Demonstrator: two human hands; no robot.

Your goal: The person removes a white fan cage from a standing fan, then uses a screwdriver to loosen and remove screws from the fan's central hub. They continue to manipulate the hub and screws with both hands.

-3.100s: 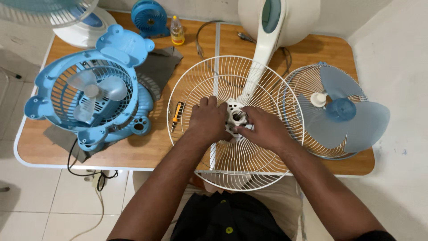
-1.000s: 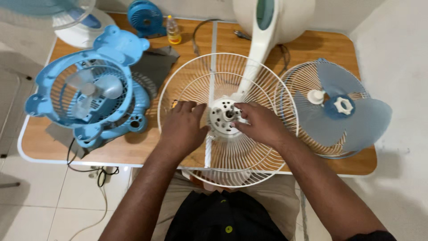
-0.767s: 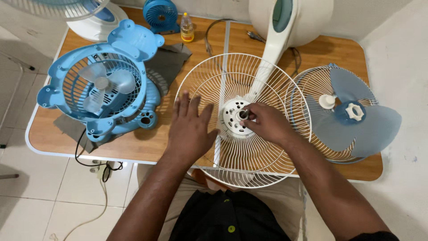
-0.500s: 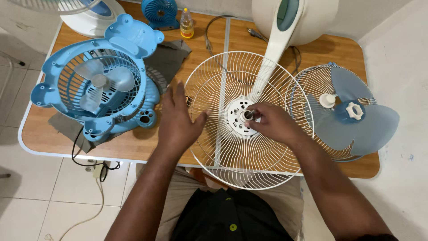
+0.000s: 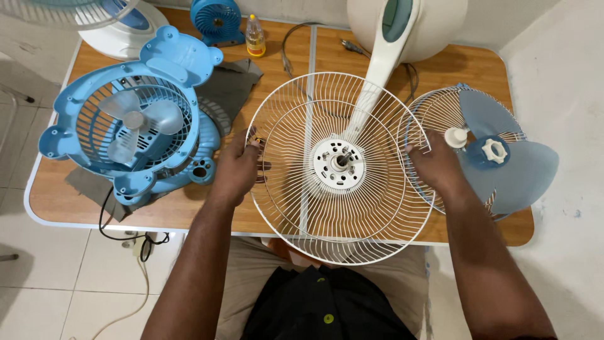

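Head view: hands (image 5: 236, 169) gripping fan guard (image 5: 296, 195)

A wooden table (image 5: 189, 211) with a pale edge and rounded corners stands on a light tiled floor (image 5: 63, 277). On its left side a blue box fan (image 5: 135, 129) sits on a grey cloth (image 5: 229, 85), with a small blue fan (image 5: 216, 19) and a little yellow bottle (image 5: 255, 36) near the far edge (beside a white fan base (image 5: 123, 31) at the far left corner). In the middle lies a white stand fan (image 5: 390, 38) with its round wire guard (image 5: 340, 167) facing up, and to the right rest a second wire guard (image 5: 434, 119) and a pale blue fan blade (image 5: 509, 164).
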